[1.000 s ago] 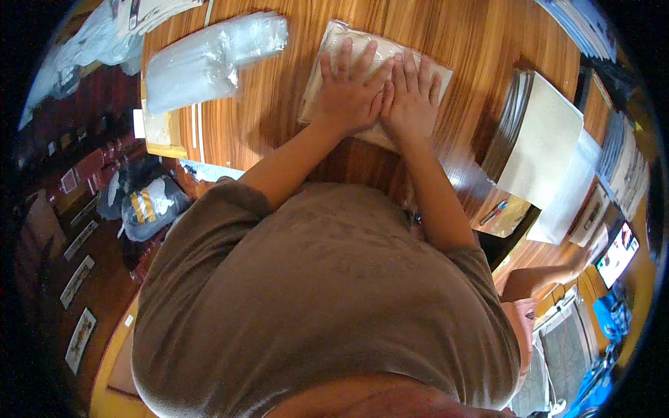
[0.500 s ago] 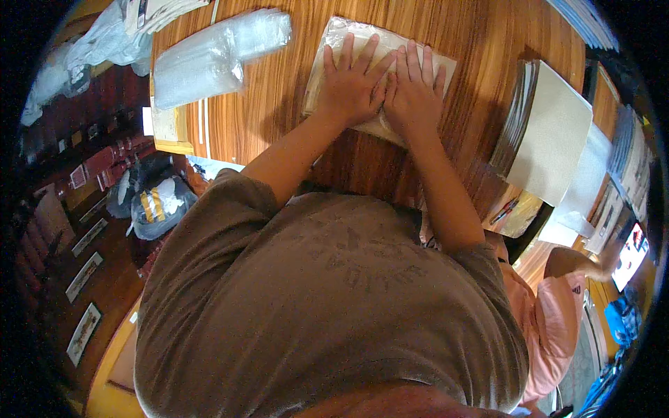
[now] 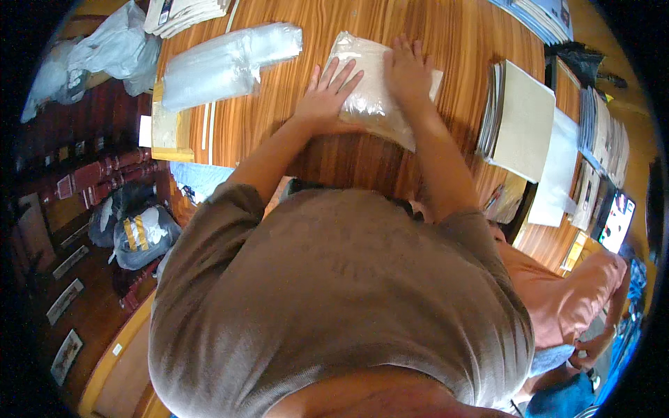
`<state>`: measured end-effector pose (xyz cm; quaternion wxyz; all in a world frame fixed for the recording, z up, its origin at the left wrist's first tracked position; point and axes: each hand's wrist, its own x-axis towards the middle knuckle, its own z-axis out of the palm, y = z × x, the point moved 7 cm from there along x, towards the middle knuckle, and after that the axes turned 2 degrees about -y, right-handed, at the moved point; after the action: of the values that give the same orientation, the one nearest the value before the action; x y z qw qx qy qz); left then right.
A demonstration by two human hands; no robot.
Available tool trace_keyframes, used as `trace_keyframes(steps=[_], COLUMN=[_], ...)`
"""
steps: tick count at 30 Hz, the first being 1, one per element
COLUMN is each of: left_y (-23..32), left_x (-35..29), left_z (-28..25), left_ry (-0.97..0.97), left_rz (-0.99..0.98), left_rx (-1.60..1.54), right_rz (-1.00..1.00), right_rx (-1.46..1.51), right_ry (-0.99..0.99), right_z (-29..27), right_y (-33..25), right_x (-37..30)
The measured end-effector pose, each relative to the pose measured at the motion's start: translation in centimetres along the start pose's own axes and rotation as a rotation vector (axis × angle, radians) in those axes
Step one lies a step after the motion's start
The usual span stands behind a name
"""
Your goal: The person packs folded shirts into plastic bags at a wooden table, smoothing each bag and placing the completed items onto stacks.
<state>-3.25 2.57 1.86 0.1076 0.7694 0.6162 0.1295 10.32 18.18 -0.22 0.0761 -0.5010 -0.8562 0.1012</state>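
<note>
On the wooden table in front of me lies a flat, cream-coloured packet (image 3: 373, 87) in shiny clear plastic. My left hand (image 3: 325, 101) rests at its left edge, palm down, with the fingers spread over the plastic. Across its right part lies my right hand (image 3: 410, 75), stretched out flat with its fingers closer together. Neither hand is closed around anything. Beneath the palms, parts of the packet are hidden. To the left sits a pile of clear plastic sleeves (image 3: 216, 70). A stack of thin cream-covered booklets (image 3: 521, 122) stands to the right.
More stacks line the table (image 3: 279, 104): papers (image 3: 182, 15) at the far left and booklets (image 3: 535, 21) at the far right. Beyond the right-hand stack is a lit phone (image 3: 617, 221). A person in pink clothing (image 3: 568, 292) sits close on my right. Plastic bags (image 3: 143, 233) lie low left.
My hands, side by side on the packet before, are now apart: the left has slid to the left edge, the right stays on the right part. The view has shifted, and the other person's arm has lowered.
</note>
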Motion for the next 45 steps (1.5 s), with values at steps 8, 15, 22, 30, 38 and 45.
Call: trace_keyframes(steps=[8, 15, 22, 30, 38, 45], left_y=[-0.5, -0.4, -1.1, 1.1, 0.6, -3.2], left_x=[6.5, 6.0, 6.8, -1.6, -3.8, -3.1], left_z=[0.4, 0.5, 1.3, -0.9, -1.1, 0.7], left_ry=[0.054, 0.096, -0.017, -0.017, 0.011, -0.359], left_rz=[-0.144, -0.138, -0.152, -0.096, -0.251, -0.347], left_rx=[0.197, 0.096, 0.103, -0.05, -0.425, -1.237], right_rz=[0.019, 0.047, 0.029, 0.437, 0.613, 0.297], right_rx=[-0.08, 0.039, 0.05, 0.52, 1.251, 1.21], right_ry=[0.042, 0.098, 0.086, 0.222, -0.04, 0.083], right_z=[-1.5, -0.8, -0.6, -6.4, -1.6, -4.5], right_y=[-4.1, -3.8, -3.2, 4.7, 3.1, 4.5], right_x=[-5.7, -6.6, -5.5, -14.4, -18.2, -21.4])
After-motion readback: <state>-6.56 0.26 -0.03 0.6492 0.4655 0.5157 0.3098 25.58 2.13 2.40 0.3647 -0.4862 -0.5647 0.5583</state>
